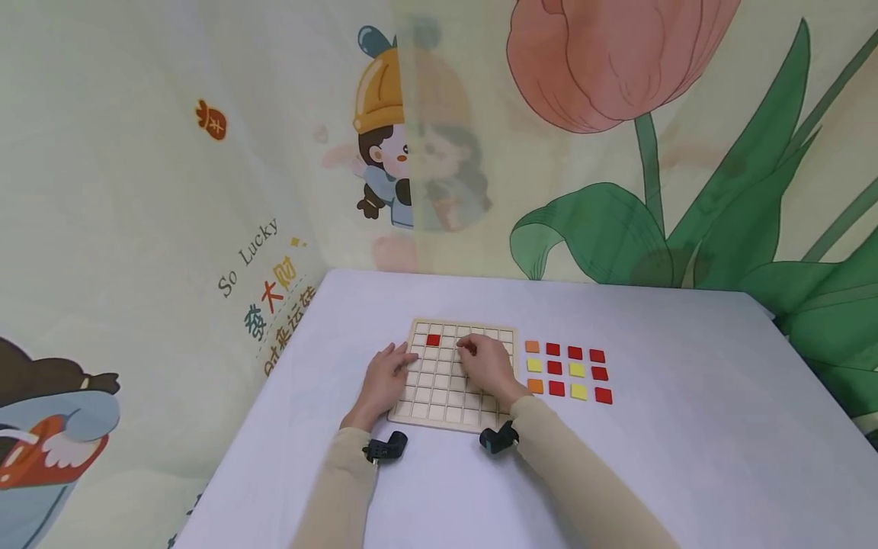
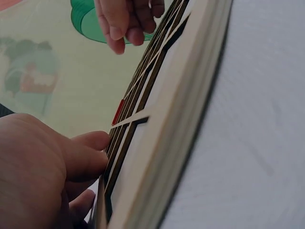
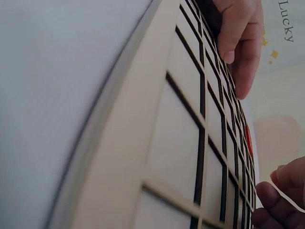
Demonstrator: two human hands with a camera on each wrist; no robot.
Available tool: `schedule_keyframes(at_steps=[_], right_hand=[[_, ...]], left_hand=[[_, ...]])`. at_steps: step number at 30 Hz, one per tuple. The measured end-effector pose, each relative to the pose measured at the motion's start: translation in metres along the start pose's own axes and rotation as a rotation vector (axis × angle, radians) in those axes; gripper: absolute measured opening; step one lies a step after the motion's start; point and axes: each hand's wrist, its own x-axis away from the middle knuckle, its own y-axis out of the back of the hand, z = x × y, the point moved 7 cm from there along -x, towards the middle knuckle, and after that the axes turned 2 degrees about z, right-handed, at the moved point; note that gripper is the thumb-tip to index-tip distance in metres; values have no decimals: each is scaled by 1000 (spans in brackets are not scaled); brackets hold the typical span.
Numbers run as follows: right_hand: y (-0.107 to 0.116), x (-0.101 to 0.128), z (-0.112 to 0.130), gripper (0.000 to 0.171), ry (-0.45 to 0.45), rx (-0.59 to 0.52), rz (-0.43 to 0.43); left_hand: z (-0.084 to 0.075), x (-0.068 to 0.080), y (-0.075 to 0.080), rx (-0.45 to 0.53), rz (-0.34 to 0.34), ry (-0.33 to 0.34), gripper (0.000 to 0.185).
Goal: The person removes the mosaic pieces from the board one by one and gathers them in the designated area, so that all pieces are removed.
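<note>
A square wooden grid board [image 1: 432, 381] lies on the table, with one red tile [image 1: 434, 340] in a cell of its upper left part. My left hand [image 1: 386, 379] rests at the board's left edge, fingers relaxed and fingertips right at the rim. Over the upper middle cells is my right hand [image 1: 485, 362], its thumb and fingers bent close together. From the right wrist view, the right fingertips [image 3: 267, 195] hover near the grid surface; I cannot tell whether something small is between them. In the left wrist view the red tile [image 2: 118, 112] stands slightly proud of the grid.
Right of the board, loose square tiles lie in rows: orange [image 1: 532, 347], yellow [image 1: 577, 370] and several red [image 1: 597, 356]. A white cloth covers the table [image 1: 686, 427]. Printed curtains [image 1: 439, 252] hang behind and to the left. Each wrist wears a black camera [image 1: 499, 438].
</note>
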Motion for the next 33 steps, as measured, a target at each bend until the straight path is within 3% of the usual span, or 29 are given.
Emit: schedule_keyframes(at_steps=[12, 22, 33], right_hand=[[-7, -8, 4, 16, 3, 34, -38], [-17, -20, 10, 17, 12, 103, -62], [-27, -29, 15, 25, -26, 175, -29]], left_hand=[[-8, 2, -1, 28, 22, -25, 32], [2, 4, 2, 26, 39, 26, 33], [4, 5, 2, 32, 37, 33, 34]])
